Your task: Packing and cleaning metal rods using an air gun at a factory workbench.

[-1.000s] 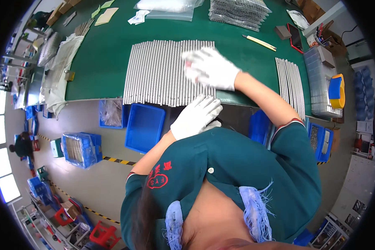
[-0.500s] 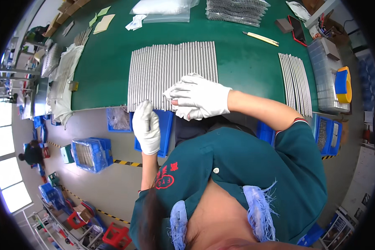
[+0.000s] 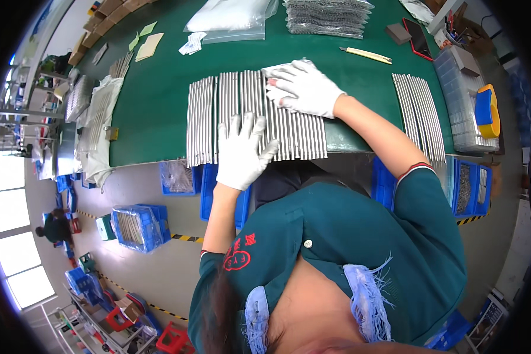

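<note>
A row of slim silver metal rods (image 3: 201, 118) lies side by side at the green table's near edge. Narrow gaps split the row at its left and middle. Spread over the rods' near ends is my left hand (image 3: 241, 154), in a white glove, open with its fingers pointing away from me. My right hand (image 3: 305, 89), gloved too with bare thumb and index tips, lies open across the far ends of the rods on the right. Its fingers reach left, palm down. Neither hand shows anything lifted; the rods under the palms are hidden.
A second, smaller group of rods (image 3: 419, 117) lies to the right. Beyond are a utility knife (image 3: 367, 55), a red-edged phone (image 3: 418, 40), bagged parts (image 3: 327, 17) and a clear bag (image 3: 233, 32). A tape dispenser (image 3: 487, 118) stands far right; blue bins (image 3: 140, 227) sit below.
My right hand has slid away from me and right, to the rods' far ends. My left hand has come from the near edge onto the rods, fingers spreading. The rods have shifted, with gaps between groups.
</note>
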`<state>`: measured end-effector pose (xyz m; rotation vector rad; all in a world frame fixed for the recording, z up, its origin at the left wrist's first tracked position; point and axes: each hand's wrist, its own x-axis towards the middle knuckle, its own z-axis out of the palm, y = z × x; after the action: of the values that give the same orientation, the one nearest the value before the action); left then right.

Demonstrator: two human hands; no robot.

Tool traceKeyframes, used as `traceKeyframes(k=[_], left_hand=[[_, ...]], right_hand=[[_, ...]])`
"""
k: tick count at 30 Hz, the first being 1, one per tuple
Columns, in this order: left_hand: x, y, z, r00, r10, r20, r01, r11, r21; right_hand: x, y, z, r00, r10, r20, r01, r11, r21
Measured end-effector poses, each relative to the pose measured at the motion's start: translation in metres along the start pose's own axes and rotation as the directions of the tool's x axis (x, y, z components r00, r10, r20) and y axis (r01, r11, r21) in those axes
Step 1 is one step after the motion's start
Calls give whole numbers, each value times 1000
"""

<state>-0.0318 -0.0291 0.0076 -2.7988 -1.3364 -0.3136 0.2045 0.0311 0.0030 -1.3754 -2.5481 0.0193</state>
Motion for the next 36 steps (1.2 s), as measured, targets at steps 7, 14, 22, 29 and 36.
traceKeyframes(k=[7, 14, 22, 29, 36], left_hand=[[22, 51, 6, 954, 294, -62, -300, 915, -271], [9, -86, 1, 946, -224, -233, 265, 950, 165], [20, -56, 7, 987, -159, 34, 153, 980, 127], [14, -53, -7, 938, -200, -284, 106, 944, -312], [14, -66, 27, 975, -211, -72, 215, 975, 53]], right_hand=[[-53, 42, -3, 997, 10, -79, -21, 990, -141], [-67, -29, -23, 904, -425, 55, 407, 892, 199], [28, 16, -11, 989, 127, 76, -123, 991, -52], [9, -41, 17, 928, -349, -131, 365, 921, 138], [80, 41, 19, 969, 240, -54, -230, 961, 152]])
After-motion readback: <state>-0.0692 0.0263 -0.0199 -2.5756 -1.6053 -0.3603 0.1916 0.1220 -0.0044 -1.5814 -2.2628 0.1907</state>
